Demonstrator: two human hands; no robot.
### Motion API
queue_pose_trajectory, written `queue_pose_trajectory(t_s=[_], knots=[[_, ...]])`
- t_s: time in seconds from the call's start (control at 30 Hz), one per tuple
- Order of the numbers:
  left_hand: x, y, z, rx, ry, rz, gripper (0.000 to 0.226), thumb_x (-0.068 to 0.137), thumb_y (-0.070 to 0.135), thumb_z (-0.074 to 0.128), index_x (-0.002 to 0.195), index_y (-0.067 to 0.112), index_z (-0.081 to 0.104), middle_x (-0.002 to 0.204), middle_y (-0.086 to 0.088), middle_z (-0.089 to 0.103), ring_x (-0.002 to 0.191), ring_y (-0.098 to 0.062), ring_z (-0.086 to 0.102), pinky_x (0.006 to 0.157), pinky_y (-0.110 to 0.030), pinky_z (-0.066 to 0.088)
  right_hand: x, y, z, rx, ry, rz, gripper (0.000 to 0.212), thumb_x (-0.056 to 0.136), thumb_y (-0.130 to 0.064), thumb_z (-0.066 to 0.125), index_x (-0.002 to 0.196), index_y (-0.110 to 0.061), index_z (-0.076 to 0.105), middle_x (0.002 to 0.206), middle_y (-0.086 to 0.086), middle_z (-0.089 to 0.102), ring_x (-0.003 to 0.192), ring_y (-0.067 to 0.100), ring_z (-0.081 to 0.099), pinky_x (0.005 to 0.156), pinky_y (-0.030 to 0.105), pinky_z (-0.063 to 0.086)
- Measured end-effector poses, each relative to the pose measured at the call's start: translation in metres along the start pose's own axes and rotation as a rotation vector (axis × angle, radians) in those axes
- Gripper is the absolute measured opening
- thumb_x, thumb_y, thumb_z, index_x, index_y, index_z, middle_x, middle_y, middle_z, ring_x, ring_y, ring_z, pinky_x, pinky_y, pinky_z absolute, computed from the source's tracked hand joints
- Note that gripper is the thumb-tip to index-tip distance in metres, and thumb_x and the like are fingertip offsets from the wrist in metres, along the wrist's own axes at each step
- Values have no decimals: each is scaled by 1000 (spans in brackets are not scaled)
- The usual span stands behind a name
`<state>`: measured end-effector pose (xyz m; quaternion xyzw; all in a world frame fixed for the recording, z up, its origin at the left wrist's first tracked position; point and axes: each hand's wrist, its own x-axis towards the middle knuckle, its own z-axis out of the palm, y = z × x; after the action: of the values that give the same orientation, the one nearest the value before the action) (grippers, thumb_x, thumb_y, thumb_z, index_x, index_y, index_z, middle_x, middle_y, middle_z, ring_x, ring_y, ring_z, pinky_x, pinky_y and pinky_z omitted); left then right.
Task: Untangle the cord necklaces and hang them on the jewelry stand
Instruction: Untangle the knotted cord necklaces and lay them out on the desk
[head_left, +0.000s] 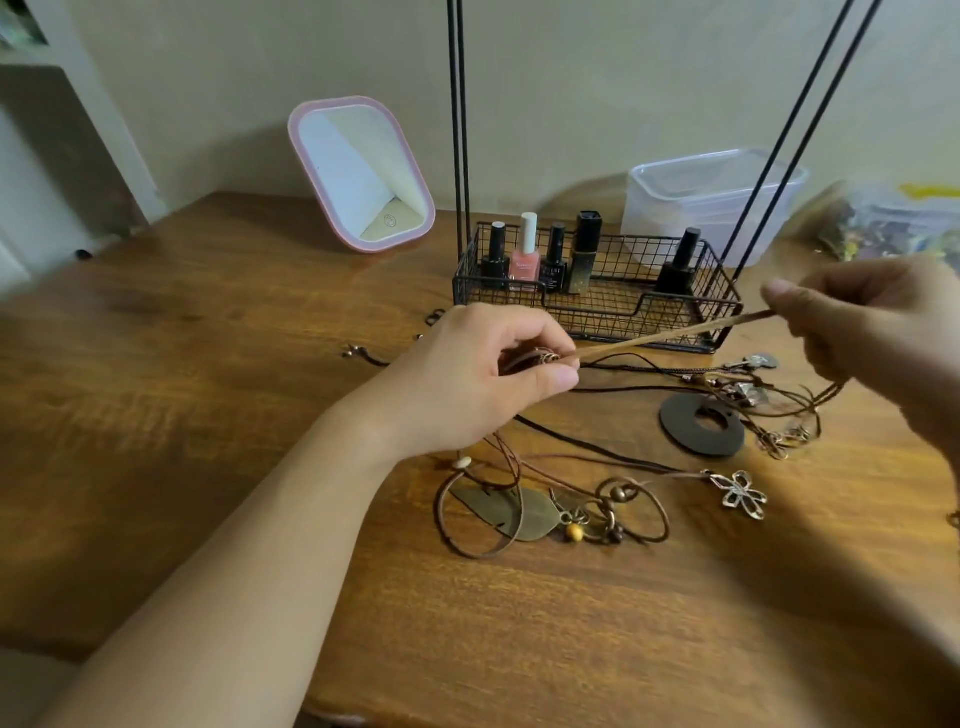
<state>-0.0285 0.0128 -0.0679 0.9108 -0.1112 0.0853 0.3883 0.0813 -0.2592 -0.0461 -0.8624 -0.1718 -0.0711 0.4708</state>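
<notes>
My left hand, at the centre of the frame, has its fingers curled, pinching one end of a tan cord; my right hand, at the right edge, pinches the other end, so the cord runs taut between them above the table. Below, centre right, lies the tangle of necklaces: a leaf pendant, a flower pendant, a dark ring pendant. Behind stands the jewelry stand, its wire basket holding nail polish bottles; the labels are too blurred to read. A pink-rimmed mirror leans upper left.
</notes>
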Motion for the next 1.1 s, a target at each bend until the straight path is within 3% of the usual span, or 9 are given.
queue_pose_trajectory(t_s=[0.07, 0.13, 0.23, 0.4, 0.5, 0.57, 0.7, 0.93, 1.1], knots=[[-1, 2, 1, -27, 13, 14, 20, 92, 30, 67, 111, 30, 64, 98, 13, 70, 98, -2, 65, 85, -16, 53, 0, 0, 8, -192, 24, -63, 33, 85, -50, 67, 71, -21, 72, 53, -1, 63, 57, 20, 58, 64, 37, 50], [-3, 6, 2, -78, 28, 26, 27, 90, 26, 69, 114, 31, 57, 92, 10, 71, 94, -3, 67, 85, -13, 51, -8, -16, 25, -189, 42, -179, 18, 90, -40, 65, 91, -25, 75, 76, -14, 70, 74, 3, 65, 72, 28, 52], [-4, 11, 3, -117, 42, 65, 35, 88, 20, 72, 115, 29, 52, 89, 5, 72, 88, -8, 69, 83, -25, 54, -24, -42, 49, 135, -311, -276, 28, 88, -38, 63, 104, -17, 73, 95, -5, 77, 93, 7, 72, 81, 23, 56], [-4, 10, -1, -159, 76, 70, 38, 82, 16, 78, 106, 26, 50, 90, 3, 75, 88, -9, 71, 83, -27, 55, -31, -45, 71, 356, -485, -193, 30, 86, -35, 60, 100, -9, 67, 94, 9, 76, 92, 23, 73, 86, 35, 59], [-5, 9, -3, -157, 65, 67, 35, 80, 17, 80, 104, 26, 56, 92, 8, 73, 93, -5, 70, 84, -26, 57, -33, -45, 78, 427, -581, -74, 26, 87, -32, 57, 96, -9, 65, 78, 7, 71, 74, 22, 68, 70, 29, 55], [-4, 8, -4, -141, 51, 77, 28, 81, 20, 78, 102, 25, 61, 93, 9, 71, 96, -7, 69, 86, -30, 57, -34, -46, 75, 419, -570, -67, 22, 84, -33, 60, 89, -12, 66, 68, 6, 60, 62, 21, 54, 58, 27, 45], [-4, 4, -8, -105, 75, 87, 14, 86, 24, 70, 100, 23, 70, 91, 7, 70, 91, -15, 67, 80, -43, 57, -32, -50, 59, 409, -548, -55, 18, 75, -30, 70, 84, -14, 71, 66, 4, 55, 59, 19, 46, 58, 33, 38], [-1, -1, -8, -36, 216, 176, 10, 89, 16, 68, 95, 13, 76, 90, 5, 73, 91, -14, 68, 77, -29, 57, -32, -52, 63, 260, -431, -20, 17, 91, -29, 64, 86, -15, 73, 56, -4, 54, 53, 13, 46, 53, 29, 39], [-1, -6, -11, -82, 223, 173, 9, 93, 12, 64, 93, 11, 73, 76, 4, 68, 71, -14, 66, 62, -24, 54, -35, -56, 64, 256, -422, -66, 15, 95, -9, 59, 87, -16, 69, 67, 5, 70, 49, 11, 48, 44, 18, 37]])
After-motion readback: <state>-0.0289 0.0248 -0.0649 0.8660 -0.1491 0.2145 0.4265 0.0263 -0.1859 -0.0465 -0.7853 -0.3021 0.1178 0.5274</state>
